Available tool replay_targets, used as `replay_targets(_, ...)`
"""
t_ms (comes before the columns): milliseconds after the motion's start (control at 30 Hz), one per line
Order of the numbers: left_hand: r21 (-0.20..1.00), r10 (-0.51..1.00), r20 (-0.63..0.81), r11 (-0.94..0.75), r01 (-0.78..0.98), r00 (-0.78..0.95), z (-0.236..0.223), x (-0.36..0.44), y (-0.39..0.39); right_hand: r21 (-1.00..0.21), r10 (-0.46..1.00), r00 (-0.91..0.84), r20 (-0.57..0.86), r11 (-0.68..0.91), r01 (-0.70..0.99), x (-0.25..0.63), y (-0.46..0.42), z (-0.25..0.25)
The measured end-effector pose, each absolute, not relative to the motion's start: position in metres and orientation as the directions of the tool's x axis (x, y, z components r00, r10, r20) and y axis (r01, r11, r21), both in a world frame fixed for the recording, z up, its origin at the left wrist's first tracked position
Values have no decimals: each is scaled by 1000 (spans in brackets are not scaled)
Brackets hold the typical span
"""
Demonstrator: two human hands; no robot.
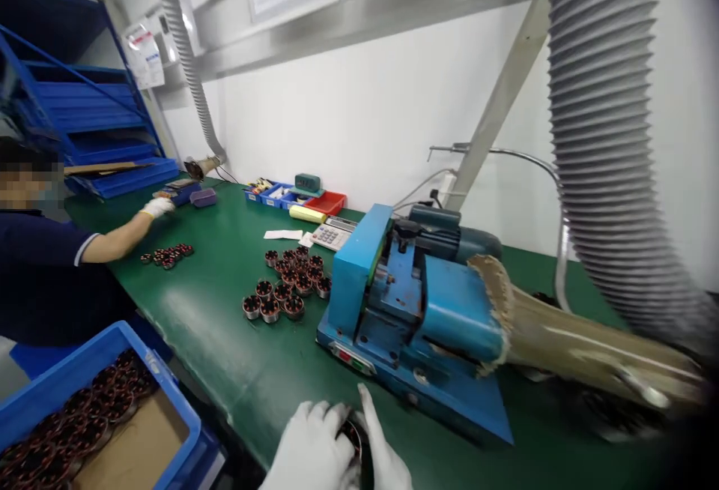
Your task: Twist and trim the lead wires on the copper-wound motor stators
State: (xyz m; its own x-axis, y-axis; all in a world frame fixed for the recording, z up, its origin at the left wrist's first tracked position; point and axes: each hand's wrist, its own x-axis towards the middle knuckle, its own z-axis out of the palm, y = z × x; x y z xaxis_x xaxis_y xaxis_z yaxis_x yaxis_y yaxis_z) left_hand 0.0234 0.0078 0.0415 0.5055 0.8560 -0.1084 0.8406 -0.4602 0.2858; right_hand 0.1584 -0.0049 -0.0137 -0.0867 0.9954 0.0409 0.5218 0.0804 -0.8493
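Note:
Both my hands wear white gloves and meet at the bottom edge of the view. My left hand (311,449) curls its fingers round a small round wound coil part (353,434). My right hand (385,452) presses against the same part from the right, index finger stretched up toward the blue machine (413,310). The part is mostly hidden between the gloves. Several more coil parts (289,280) stand grouped on the green table (225,340) left of the machine.
A blue bin (84,415) with several coil parts sits at lower left. A co-worker's gloved hand (156,207) reaches over the table's far left, near another small group of parts (167,255). A calculator (332,234), small trays (297,198) and a grey ribbed hose (604,138) are nearby.

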Motion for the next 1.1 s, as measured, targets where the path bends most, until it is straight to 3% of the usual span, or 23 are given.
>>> replay_targets(133, 491, 899, 78, -411, 768, 431, 53, 23, 2, -950, 977, -190, -94, -31, 310, 163, -17, 3)
replay_targets(233, 761, 964, -1, -172, 626, 266, 49, 9, 16, -951, 966, -185, -183, -127, 281, 168, -24, 14)
replay_targets(333, 851, 969, -93, -43, 524, 230, 33, -8, 23, -931, 954, -161, -255, -197, 306, 172, -26, 18)
replay_targets(433, 859, 962, -108, -36, 510, 250, 20, -21, 16, -920, 946, -164, -279, -215, 327, 178, -21, 23)
replay_targets(533, 790, 961, -155, -19, 612, 229, 12, -21, 2, -923, 935, -183, -302, -240, 300, 183, -9, 34)
replay_targets(667, 676, 959, -164, -63, 734, 233, 9, 0, -7, -955, 936, -197, -293, -294, 25, 178, 5, 41)
replay_targets(833, 754, 923, -175, -98, 650, 342, 11, 25, -5, -919, 942, -50, -331, -334, -211, 168, 3, 27)
replay_targets(1000, 685, 957, -71, -159, 711, 283, 2, 30, -8, -900, 943, 167, -287, -206, -384, 208, -3, 61)
replay_targets(1100, 667, 958, -30, -192, 720, 284, 2, 30, -9, -894, 900, 423, -108, 98, -437, 242, -8, 95)
